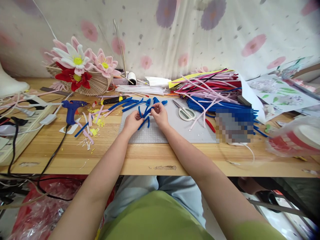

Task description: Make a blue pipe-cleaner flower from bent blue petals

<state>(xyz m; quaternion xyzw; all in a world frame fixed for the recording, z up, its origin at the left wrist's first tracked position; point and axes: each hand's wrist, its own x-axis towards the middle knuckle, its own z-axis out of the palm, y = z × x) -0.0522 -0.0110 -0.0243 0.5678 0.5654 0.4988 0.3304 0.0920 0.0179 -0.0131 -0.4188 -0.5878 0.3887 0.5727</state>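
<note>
Both hands work over the grey cutting mat (200, 135). My left hand (133, 123) pinches blue pipe cleaners (144, 122) that are bent into a branching shape. On the upper right end of the same piece, my right hand (160, 115) has its thumb and fingers closed. Just beyond the fingers lie twisted blue pipe cleaner pieces (156, 100), and to their left are short straight blue lengths (128, 105). A pair of white-handled scissors (187, 114) rests on the mat to the right of my right hand.
A blue glue gun (71, 111) stands at left among pink and yellow scraps (95, 128). Behind are pipe cleaner flowers (76, 61). Bundles of blue pipe cleaners (207, 104) and pink ones (210, 83) lie at right, with a bagged cup (297, 138) near the edge.
</note>
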